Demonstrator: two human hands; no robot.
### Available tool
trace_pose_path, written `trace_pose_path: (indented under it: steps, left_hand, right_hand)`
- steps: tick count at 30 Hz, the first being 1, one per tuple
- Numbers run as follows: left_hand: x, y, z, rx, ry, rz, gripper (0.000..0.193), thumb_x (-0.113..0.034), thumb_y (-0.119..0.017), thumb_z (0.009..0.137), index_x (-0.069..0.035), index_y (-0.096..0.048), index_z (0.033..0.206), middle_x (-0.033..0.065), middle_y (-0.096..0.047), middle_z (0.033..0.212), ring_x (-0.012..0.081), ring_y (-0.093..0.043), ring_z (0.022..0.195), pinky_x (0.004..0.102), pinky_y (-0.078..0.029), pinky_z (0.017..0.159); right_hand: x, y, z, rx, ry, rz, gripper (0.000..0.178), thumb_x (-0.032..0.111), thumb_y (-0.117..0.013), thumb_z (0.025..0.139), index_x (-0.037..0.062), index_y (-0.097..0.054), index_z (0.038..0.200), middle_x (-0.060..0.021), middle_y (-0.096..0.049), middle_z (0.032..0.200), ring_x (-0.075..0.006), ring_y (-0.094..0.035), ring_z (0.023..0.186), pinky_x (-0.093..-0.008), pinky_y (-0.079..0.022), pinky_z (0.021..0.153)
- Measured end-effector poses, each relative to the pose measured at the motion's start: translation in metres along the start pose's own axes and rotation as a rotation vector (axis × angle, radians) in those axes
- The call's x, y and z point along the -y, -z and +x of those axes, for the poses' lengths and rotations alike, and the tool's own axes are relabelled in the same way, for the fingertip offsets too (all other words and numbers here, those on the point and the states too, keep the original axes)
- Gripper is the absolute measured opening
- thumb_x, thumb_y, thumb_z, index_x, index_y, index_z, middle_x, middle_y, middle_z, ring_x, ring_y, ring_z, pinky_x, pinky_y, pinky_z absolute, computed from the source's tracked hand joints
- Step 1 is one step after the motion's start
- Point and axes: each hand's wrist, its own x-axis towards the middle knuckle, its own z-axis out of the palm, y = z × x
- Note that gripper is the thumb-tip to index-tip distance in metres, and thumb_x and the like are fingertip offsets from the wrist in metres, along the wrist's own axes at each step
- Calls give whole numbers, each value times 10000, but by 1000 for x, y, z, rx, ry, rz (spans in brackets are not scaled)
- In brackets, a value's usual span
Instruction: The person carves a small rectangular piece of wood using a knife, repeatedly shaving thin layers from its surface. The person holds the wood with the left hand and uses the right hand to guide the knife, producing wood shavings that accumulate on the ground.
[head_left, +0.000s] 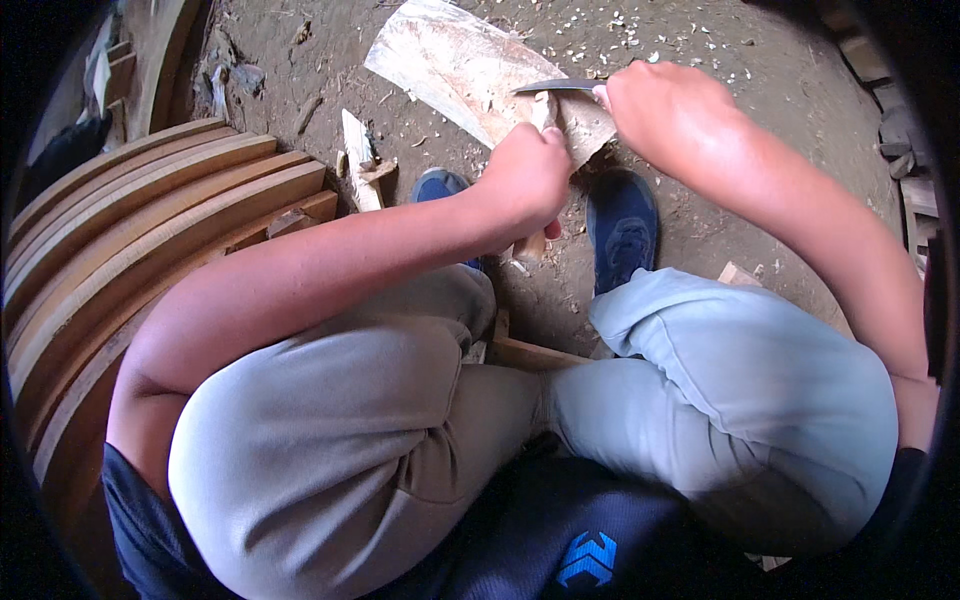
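My left hand point(527, 178) is closed round a short piece of wood point(543, 110), whose pale upper end sticks out above the fist and whose lower end shows beneath it. In my right hand point(665, 100) is a knife point(560, 86), its handle hidden by the fingers. The blade points left and lies across the top end of the wood; whether it touches cannot be made out. Under both hands a broad, pale wooden board point(450, 62) rests on the ground between and beyond my feet.
Long curved-looking planks point(170, 190) are stacked at the left. A wood offcut point(362, 160) lies near my left shoe point(438, 184); my right shoe point(622, 225) stands by the board's near end. Pale shavings point(640, 30) litter the dirt floor. More wood pieces point(918, 197) line the right edge.
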Motion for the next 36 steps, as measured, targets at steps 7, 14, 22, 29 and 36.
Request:
trace_pose_path:
  steps: [7,14,22,29,36]
  left_hand:
    - [10,6,4,39,-26,-66,332,-309,-355,1030,7,-445,987,73,-459,592,202,-459,382,376,-407,361]
    - [2,7,0,58,22,-92,319,-298,-348,1025,5,-439,980,70,-445,561,211,-450,384,381,-400,364]
    - [1,4,1,60,15,-92,331,-292,-337,1017,15,-447,1071,61,-429,566,199,-436,381,394,-379,338]
    - [4,11,0,118,33,-189,345,-299,-338,999,12,-450,1100,52,-425,594,167,-409,373,369,-370,318]
    - [-2,9,-3,100,55,-165,406,-303,-335,994,30,-433,1203,46,-409,620,151,-391,377,350,-372,312]
  right_hand:
    - [2,23,-21,106,-105,156,472,321,-414,1017,-38,-693,891,-276,-670,854,-435,-667,871,-517,-524,808]
    - [9,11,-29,131,-94,112,355,227,-448,986,-12,-708,953,-234,-701,961,-390,-697,892,-487,-558,802]
    - [-10,-6,-9,45,-43,90,468,297,-411,1021,-56,-678,869,-271,-672,841,-436,-669,845,-503,-540,745]
    - [-2,-1,-27,59,-87,220,497,329,-412,1022,-58,-673,852,-292,-656,847,-452,-655,851,-515,-528,760]
    - [2,-21,-35,-99,-42,175,434,308,-421,1022,-24,-661,877,-253,-676,821,-415,-678,806,-502,-549,714]
